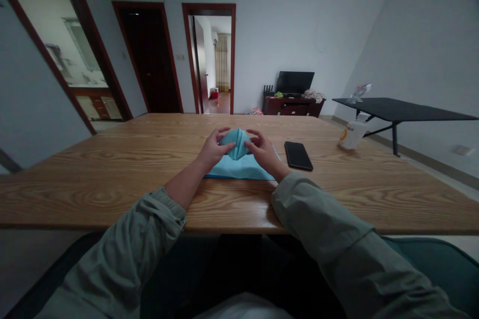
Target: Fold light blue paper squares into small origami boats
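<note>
You appear to be partway through a fold. Your left hand [214,149] and right hand [263,151] are each closed on the raised middle of the blue sheet [239,167], fingertips and thumbs pinching it from either side so it stands up as a small rounded peak between them. By my reading, the next move calls for an even pinch on both sides and a steady press, so the peak does not slip out of line with the flat layers under it.

The sheet lies on the counter [112,169] just left of the phone [298,155], near it but not touching. It is pale blue and thin, with a flat part spreading toward you in a wide wedge. I cannot tell whether it is paper or cloth. A white cup [352,134] stands well right of the phone.
</note>
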A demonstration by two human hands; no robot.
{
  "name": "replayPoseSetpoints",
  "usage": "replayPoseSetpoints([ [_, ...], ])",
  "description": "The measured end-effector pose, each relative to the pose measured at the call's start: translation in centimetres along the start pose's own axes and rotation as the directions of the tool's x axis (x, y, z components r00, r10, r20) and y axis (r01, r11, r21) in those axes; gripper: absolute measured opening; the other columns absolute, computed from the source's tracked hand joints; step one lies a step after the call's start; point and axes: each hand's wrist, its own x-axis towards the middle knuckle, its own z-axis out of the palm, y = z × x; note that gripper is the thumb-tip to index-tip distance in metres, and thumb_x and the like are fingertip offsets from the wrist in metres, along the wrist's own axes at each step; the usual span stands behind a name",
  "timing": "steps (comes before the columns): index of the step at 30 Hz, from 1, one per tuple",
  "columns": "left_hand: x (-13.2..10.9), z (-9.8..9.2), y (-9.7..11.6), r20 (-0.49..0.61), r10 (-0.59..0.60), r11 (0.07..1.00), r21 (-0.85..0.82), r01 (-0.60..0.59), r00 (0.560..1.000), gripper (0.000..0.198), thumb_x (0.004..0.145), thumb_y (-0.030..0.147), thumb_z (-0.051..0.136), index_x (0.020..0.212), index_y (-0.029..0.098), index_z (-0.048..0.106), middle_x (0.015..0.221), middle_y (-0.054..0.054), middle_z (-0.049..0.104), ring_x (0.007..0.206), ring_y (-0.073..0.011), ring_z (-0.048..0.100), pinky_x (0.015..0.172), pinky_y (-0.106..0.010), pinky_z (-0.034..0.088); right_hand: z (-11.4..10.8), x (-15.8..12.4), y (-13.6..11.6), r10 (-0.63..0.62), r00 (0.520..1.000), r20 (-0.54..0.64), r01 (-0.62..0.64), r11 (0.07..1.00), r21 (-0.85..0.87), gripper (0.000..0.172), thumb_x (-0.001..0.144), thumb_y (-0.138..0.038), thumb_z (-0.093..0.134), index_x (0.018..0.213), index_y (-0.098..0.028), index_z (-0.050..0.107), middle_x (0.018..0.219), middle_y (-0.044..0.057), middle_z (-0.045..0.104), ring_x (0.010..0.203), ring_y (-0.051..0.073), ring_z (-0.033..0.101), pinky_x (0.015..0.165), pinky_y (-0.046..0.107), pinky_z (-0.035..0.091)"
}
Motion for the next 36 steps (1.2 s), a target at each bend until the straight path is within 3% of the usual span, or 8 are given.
replayPoseSetpoints([
  [4, 0.3, -0.4, -0.4, 0.024, 0.017, 0.998, 0.063, -0.018, 1.0, 0.065, 0.065, 0.033, 0.079, 0.124, 0.018, 0.054, 0.093, -0.006, 0.068, 0.077, -0.017, 0.064, 0.069, -0.03, 0.053, -0.2, 0.0, -0.3, -0.062, 0.998, 0.004, 0.062, 0.991, -0.117, 0.042, 0.077, -0.036, 0.064, 0.113, -0.014, 0.06, 0.087, 0.007, 0.069, 0.075, 0.017, 0.063, 0.069, 0.032, 0.051],
  [7, 0.5, -0.7, -0.7, 0.086, 0.039, 0.991, 0.128, -0.049, 0.996, 0.05, 0.064, 0.032, 0.077, 0.108, 0.014, 0.064, 0.091, -0.006, 0.07, 0.078, -0.0177, 0.064, 0.072, -0.031, 0.052, -0.4, -0.1, -0.6, -0.107, 0.993, 0.048, 0.115, 0.965, -0.237, 0.028, 0.08, -0.031, 0.06, 0.103, -0.015, 0.065, 0.094, 0.007, 0.07, 0.084, 0.018, 0.063, 0.076, 0.032, 0.05],
  [10, 0.5, -0.9, -0.8, 0.153, 0.075, 0.954, 0.278, -0.115, 0.985, 0.03, 0.069, 0.032, 0.071, 0.091, 0.013, 0.068, 0.085, -0.004, 0.069, 0.076, -0.0171, 0.062, 0.072, -0.03, 0.05, -0.6, -0.1, -0.3, -0.134, 0.987, 0.086, 0.155, 0.936, -0.316, 0.022, 0.08, -0.026, 0.057, 0.097, -0.015, 0.065, 0.087, 0.005, 0.069, 0.08, 0.017, 0.062, 0.072, 0.03, 0.049],
  [14, 0.2, -0.7, -0.8, 0.193, 0.09, 0.878, 0.448, -0.169, 0.977, 0.02, 0.071, 0.03, 0.066, 0.085, 0.015, 0.067, 0.077, -0.001, 0.066, 0.072, -0.0155, 0.059, 0.067, -0.027, 0.046, -0.5, -0.3, 0.3, -0.144, 0.978, 0.148, 0.19, 0.91, -0.369, 0.015, 0.075, -0.021, 0.056, 0.088, -0.015, 0.063, 0.079, 0.002, 0.065, 0.074, 0.015, 0.059, 0.069, 0.028, 0.047],
  [19, -0.2, -0.3, -0.6, 0.258, 0.096, 0.851, 0.48, -0.215, 0.961, 0.022, 0.068, 0.025, 0.063, 0.088, 0.017, 0.065, 0.081, 0.0, 0.065, 0.078, -0.0165, 0.058, 0.074, -0.028, 0.046, -0.2, -0.6, 0.5, -0.113, 0.968, 0.225, 0.2, 0.887, -0.415, 0.026, 0.075, -0.024, 0.06, 0.099, -0.017, 0.064, 0.092, 0.003, 0.067, 0.084, 0.016, 0.059, 0.076, 0.029, 0.046],
  [22, -0.3, -0.2, -0.4, 0.267, 0.092, 0.838, 0.499, -0.219, 0.959, 0.021, 0.068, 0.026, 0.063, 0.087, 0.018, 0.063, 0.081, 0.0, 0.065, 0.08, -0.0173, 0.058, 0.078, -0.03, 0.046, -0.1, -0.6, 0.5, -0.119, 0.964, 0.236, 0.215, 0.871, -0.441, 0.023, 0.078, -0.025, 0.059, 0.099, -0.017, 0.065, 0.093, 0.003, 0.067, 0.086, 0.017, 0.059, 0.079, 0.029, 0.045],
  [30, 0.2, -1.2, -0.8, 0.21, 0.082, 0.823, 0.537, -0.185, 0.974, 0.025, 0.069, 0.03, 0.065, 0.092, 0.019, 0.064, 0.091, -0.002, 0.066, 0.087, -0.0194, 0.06, 0.08, -0.033, 0.049, -0.5, -0.3, 1.1, -0.075, 0.981, 0.177, 0.157, 0.844, -0.513, 0.024, 0.078, -0.028, 0.06, 0.1, -0.019, 0.066, 0.092, 0.003, 0.067, 0.084, 0.017, 0.059, 0.073, 0.028, 0.047],
  [36, 0.9, -2.6, -1.5, 0.264, 0.043, 0.78, 0.593, -0.197, 0.964, 0.025, 0.07, 0.027, 0.059, 0.092, 0.019, 0.067, 0.092, -0.003, 0.067, 0.087, -0.02, 0.06, 0.082, -0.034, 0.048, -1.2, -0.3, 1.6, -0.006, 0.985, 0.171, 0.103, 0.817, -0.567, 0.025, 0.076, -0.021, 0.056, 0.099, -0.019, 0.066, 0.091, 0.002, 0.066, 0.076, 0.014, 0.057, 0.069, 0.026, 0.045],
])
